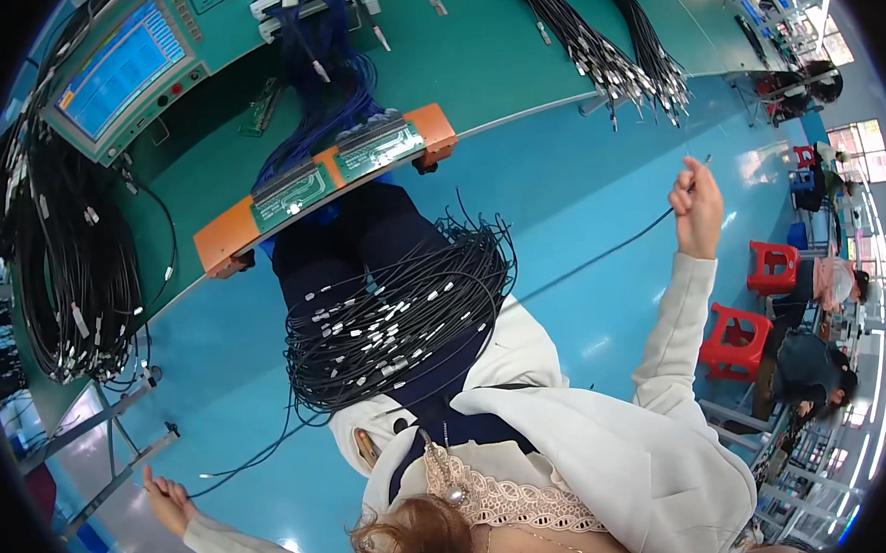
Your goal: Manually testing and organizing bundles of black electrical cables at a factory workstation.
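Black cable bundle [405, 314] draped across lap. One cable [651, 228] pinched in right hand [697, 208], stretched out sideways; another gripped by left hand [170, 501]. Green boards [381, 148] seated in orange fixture [437, 127] at table [482, 64] edge.

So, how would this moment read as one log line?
right hand: holding cable | left hand: touching cable, grip unclear | lap: cable bundle

An off-white long-sleeved jacket [623, 457] hangs open over dark navy clothing [395, 229]; beige lace trim [535, 506] bears a round pearly ornament [455, 494].
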Tool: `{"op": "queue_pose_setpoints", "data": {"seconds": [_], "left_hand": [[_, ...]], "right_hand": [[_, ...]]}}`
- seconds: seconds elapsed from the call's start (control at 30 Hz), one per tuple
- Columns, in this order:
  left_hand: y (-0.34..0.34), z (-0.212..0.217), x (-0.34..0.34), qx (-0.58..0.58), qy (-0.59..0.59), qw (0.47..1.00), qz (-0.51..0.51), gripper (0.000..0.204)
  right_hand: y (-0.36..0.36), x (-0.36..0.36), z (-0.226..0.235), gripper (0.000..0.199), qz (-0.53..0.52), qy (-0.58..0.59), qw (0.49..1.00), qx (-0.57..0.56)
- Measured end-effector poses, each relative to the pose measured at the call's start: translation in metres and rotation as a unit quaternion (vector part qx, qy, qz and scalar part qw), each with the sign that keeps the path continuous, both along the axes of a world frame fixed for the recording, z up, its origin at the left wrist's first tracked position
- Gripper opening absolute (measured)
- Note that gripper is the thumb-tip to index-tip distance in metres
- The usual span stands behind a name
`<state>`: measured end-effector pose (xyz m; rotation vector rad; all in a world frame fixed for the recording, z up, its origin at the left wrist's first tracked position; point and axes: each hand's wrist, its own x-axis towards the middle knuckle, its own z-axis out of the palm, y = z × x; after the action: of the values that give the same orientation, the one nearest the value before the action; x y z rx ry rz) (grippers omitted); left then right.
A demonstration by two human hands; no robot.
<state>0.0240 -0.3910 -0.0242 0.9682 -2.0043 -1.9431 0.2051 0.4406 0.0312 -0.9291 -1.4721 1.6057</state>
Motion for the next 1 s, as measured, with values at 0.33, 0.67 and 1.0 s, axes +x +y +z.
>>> {"op": "queue_pose_setpoints", "data": {"seconds": [0.33,0.67,1.0], "left_hand": [[0.295,0.040,-0.023,0.210,0.015,0.917,-0.339,0.026],[0.415,-0.013,-0.038,0.375,-0.013,0.843,-0.386,0.022],[0.424,-0.019,-0.044,0.326,0.020,0.874,-0.360,0.021]], "right_hand": [[-0.168,-0.121,-0.016,0.028,0.389,-0.070,0.914,-0.086],[-0.221,-0.191,-0.068,0.026,0.394,-0.011,0.860,-0.324],[-0.213,-0.193,-0.072,0.026,0.393,0.065,0.819,-0.413]]}}
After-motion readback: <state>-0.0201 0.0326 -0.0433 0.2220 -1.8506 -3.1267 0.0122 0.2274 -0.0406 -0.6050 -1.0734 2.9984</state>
